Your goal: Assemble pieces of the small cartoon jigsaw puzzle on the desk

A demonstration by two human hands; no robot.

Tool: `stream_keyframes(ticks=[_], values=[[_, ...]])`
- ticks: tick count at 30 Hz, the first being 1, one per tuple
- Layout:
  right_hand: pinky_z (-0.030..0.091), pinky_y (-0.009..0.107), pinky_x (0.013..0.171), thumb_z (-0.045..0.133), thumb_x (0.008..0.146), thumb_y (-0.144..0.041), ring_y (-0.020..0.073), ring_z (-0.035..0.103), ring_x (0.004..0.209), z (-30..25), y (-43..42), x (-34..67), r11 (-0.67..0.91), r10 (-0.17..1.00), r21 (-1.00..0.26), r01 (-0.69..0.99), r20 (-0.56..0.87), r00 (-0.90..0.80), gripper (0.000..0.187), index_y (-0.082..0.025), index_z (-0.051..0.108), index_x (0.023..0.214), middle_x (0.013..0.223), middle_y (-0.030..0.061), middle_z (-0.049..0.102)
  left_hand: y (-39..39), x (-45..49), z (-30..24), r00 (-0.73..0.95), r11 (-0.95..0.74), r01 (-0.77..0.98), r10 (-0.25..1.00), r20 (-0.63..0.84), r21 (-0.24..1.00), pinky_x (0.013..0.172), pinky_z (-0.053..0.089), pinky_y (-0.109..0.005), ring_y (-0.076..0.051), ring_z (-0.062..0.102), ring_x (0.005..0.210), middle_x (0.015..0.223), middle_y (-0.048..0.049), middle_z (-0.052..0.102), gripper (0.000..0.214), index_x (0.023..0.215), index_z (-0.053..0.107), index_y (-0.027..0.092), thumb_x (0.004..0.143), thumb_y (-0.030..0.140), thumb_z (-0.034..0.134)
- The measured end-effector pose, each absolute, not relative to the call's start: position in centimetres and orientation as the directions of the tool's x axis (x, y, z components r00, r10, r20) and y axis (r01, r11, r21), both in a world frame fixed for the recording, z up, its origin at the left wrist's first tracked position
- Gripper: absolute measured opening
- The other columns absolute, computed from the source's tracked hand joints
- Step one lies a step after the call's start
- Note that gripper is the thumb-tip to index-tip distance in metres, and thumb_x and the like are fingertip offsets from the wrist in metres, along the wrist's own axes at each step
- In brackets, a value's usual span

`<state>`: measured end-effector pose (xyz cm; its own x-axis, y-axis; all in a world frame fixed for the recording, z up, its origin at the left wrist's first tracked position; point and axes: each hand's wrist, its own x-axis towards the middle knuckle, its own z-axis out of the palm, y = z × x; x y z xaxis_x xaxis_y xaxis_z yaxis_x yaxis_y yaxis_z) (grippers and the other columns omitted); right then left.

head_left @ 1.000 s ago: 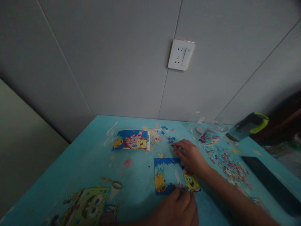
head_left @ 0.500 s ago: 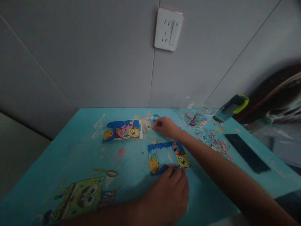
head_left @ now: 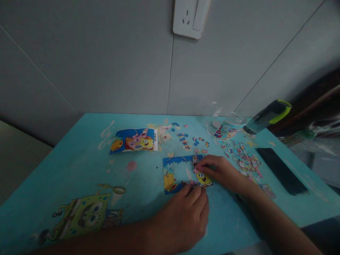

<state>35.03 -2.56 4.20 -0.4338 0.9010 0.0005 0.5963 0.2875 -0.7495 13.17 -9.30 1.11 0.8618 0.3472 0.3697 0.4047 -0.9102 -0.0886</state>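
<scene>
A partly assembled jigsaw puzzle (head_left: 169,179) lies on the table, its border joined around a gap in the middle. My left hand (head_left: 184,216) rests at the lower edge with curled fingers, the tips on the puzzle; the thumb is hidden. From the right, my right hand (head_left: 216,169) reaches over the puzzle's right side. Thumb and forefinger pinch a small pink puzzle piece (head_left: 196,170), just above or touching the right border. Behind the puzzle lie several loose pieces (head_left: 183,139), with a larger heap (head_left: 245,159) beyond my right hand.
A printed picture packet (head_left: 132,141) lies at the back left. Back right stand a clear container (head_left: 230,126) with a cartoon label and a dark bottle (head_left: 267,117) with a yellow-green handle. A dark flat slab (head_left: 281,170) lies on the right. The wall carries a socket (head_left: 189,19).
My right hand has come back from the loose pieces behind to the puzzle's right side, bringing a piece. My left hand stays at the lower edge. The camera view has tilted down slightly.
</scene>
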Motion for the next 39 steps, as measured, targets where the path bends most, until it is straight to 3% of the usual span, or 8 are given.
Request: stream_keyframes(ticks=[10,17,26,32,39], values=[[0.052,0.030,0.076,0.068,0.094,-0.035,0.0189,0.069,0.085,4.6,-1.9,36.0,0.314,0.936,-0.673,0.670,0.099,-0.339,0.015,-0.026,0.079,0.098,0.095,0.0028,0.077,-9.4,13.1,0.5,0.868,-0.913,0.404,0.365,0.336,-0.051,0.111,0.039,-0.049,-0.033,0.053,0.130,0.142,-0.0202,0.058,0.048,0.135,0.058,0.003,0.105,0.037,0.045],[0.050,0.030,0.075,0.073,0.092,-0.031,0.0172,0.065,0.080,4.2,-2.4,34.6,0.417,0.875,-0.633,0.652,0.087,-0.476,0.011,-0.024,0.078,0.098,0.086,0.0022,0.073,-9.3,13.1,0.6,0.866,-0.912,0.406,0.366,0.340,-0.053,0.110,0.040,-0.049,-0.033,0.054,0.129,0.141,-0.0197,0.059,0.046,0.134,0.060,0.004,0.105,0.036,0.045],[0.054,0.035,0.085,0.068,0.097,-0.030,0.0196,0.069,0.090,3.7,-2.4,34.2,0.506,0.824,-0.643,0.574,0.164,-0.542,0.015,-0.026,0.081,0.102,0.097,0.0057,0.075,-9.3,13.0,0.7,0.867,-0.914,0.404,0.365,0.339,-0.047,0.109,0.041,-0.049,-0.032,0.055,0.128,0.140,-0.0200,0.060,0.045,0.133,0.061,0.005,0.104,0.036,0.047],[0.052,0.033,0.087,0.068,0.097,-0.029,0.0191,0.068,0.093,4.4,-2.5,34.5,0.458,0.866,-0.674,0.580,0.190,-0.462,0.013,-0.025,0.079,0.102,0.095,0.0039,0.076,-9.3,13.0,0.7,0.868,-0.914,0.404,0.368,0.333,-0.043,0.110,0.040,-0.049,-0.032,0.054,0.129,0.141,-0.0185,0.059,0.044,0.133,0.061,0.005,0.104,0.035,0.046],[0.051,0.032,0.083,0.070,0.095,-0.026,0.0184,0.067,0.087,4.5,-2.6,34.2,0.459,0.858,-0.656,0.599,0.154,-0.490,0.010,-0.024,0.079,0.096,0.090,0.0031,0.074,-9.4,12.9,0.7,0.870,-0.915,0.402,0.368,0.328,-0.042,0.111,0.040,-0.049,-0.032,0.054,0.129,0.141,-0.0182,0.059,0.043,0.133,0.061,0.005,0.104,0.034,0.046]])
